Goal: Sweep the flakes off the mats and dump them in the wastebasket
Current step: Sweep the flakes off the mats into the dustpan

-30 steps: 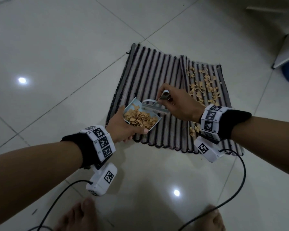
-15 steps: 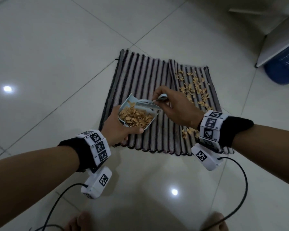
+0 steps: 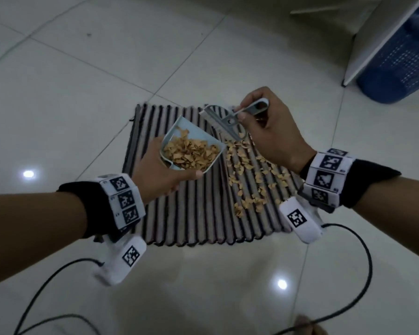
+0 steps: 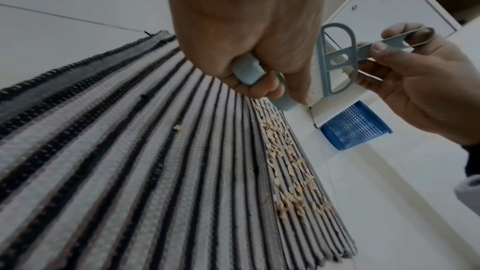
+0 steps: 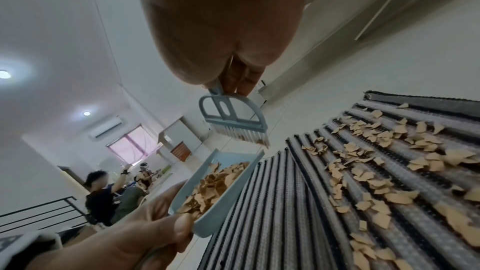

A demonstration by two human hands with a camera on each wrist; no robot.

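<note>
Two striped mats [image 3: 198,213] lie side by side on the tiled floor. My left hand [image 3: 160,172] grips the handle of a light blue dustpan [image 3: 198,134] heaped with tan flakes [image 3: 191,153], lifted above the left mat [image 4: 103,161]. My right hand [image 3: 269,131] pinches the handle of a small grey-blue brush [image 3: 224,119], raised just beyond the pan's far edge. More flakes [image 3: 252,177] lie scattered over the right mat [image 5: 389,182]. A blue mesh wastebasket [image 3: 402,61] stands at the far right.
A white cabinet panel [image 3: 377,32] leans beside the wastebasket. Black cables [image 3: 348,298] trail from both wrist units across the floor near me. A toe [image 3: 310,325] shows at the bottom edge. People [image 5: 101,192] stand far off in the right wrist view.
Both hands lifted away from the mat; the dustpan rose with its load and the brush came off the pan, up and to the right. The wastebasket has come further into view.
</note>
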